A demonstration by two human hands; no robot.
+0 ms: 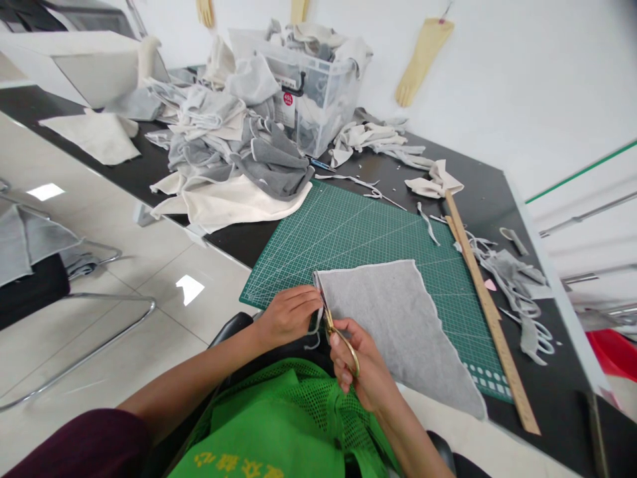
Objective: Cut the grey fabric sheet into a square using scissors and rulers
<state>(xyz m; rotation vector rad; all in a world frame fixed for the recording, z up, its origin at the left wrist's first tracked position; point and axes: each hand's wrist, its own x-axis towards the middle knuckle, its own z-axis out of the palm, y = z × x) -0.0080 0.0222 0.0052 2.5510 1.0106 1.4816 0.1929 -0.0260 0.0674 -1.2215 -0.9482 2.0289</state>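
In my right hand is a pair of gold-handled scissors, with its blades pointing up along the left edge of a grey cloth. My left hand pinches that same edge close to the blades. A narrow strip trimmed from the edge hangs down between my hands. The cloth lies partly on the green cutting mat, and its lower right corner hangs past the table's front edge. My left fingertips are partly hidden at the edge they hold.
A wooden ruler lies across the mat's right side. Beyond it are cloth scraps and white-handled scissors. Piled cloths and a full clear plastic bin stand at the back left. A chair is at far left.
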